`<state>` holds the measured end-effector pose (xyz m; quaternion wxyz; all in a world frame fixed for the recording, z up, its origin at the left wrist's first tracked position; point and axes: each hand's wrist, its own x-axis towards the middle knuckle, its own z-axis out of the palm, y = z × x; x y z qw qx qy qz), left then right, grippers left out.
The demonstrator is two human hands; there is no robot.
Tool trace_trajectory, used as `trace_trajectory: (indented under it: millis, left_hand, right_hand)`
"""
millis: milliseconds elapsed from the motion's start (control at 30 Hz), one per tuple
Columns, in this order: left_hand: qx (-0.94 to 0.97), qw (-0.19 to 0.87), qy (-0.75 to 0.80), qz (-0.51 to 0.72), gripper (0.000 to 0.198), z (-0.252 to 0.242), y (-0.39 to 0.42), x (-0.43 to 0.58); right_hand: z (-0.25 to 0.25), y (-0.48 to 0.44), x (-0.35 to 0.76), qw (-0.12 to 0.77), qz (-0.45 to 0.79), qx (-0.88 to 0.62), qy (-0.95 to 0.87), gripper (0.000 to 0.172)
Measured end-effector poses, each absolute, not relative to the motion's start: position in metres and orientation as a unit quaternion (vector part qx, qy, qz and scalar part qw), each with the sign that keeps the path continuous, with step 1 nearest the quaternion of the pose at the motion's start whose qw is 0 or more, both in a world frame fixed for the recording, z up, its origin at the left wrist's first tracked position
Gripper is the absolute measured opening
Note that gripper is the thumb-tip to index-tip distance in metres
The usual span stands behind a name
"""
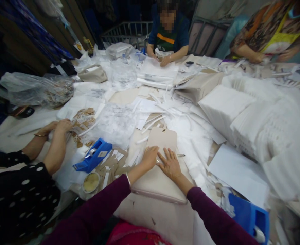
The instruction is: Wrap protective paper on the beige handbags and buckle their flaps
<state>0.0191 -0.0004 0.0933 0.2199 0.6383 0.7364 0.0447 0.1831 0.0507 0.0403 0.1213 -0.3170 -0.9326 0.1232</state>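
Observation:
A beige handbag [162,139] with a gold clasp lies flat on the table in front of me. My left hand [149,157] rests on its middle with the fingers curled down against the flap. My right hand [169,164] lies flat beside it, fingers stretched out on the bag. Both my sleeves are dark purple. A blue tape dispenser [93,155] sits to the left of my left hand, with a small round tin [91,182] below it.
A person in a polka-dot sleeve [17,190] works at the left on brown tags [85,117]. Two more people sit across the table. White paper stacks [223,105], loose white strips [160,112], plastic bags [37,90] and a second blue dispenser [251,216] crowd the table.

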Motion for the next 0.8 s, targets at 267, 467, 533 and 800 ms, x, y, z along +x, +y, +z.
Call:
trace_trajectory:
  millis: [267, 467, 533, 800]
  left_hand:
    - [0.634, 0.393, 0.662, 0.077, 0.085, 0.066, -0.012, 0.011]
    - [0.631, 0.4, 0.655, 0.115, 0.089, 0.066, -0.012, 0.007]
    - [0.631, 0.395, 0.658, 0.114, 0.089, 0.064, -0.012, 0.009]
    - [0.636, 0.374, 0.667, 0.105, 0.087, 0.055, -0.015, 0.009]
  right_hand:
    - [0.028, 0.065, 0.193, 0.187, 0.217, -0.278, -0.917, 0.044]
    - [0.04, 0.064, 0.186, 0.17, 0.32, -0.263, -0.894, 0.02]
    - [0.044, 0.062, 0.178, 0.145, 0.328, -0.294, -0.886, 0.014]
    - [0.051, 0.053, 0.151, 0.005, 0.234, -0.415, -0.879, 0.008]
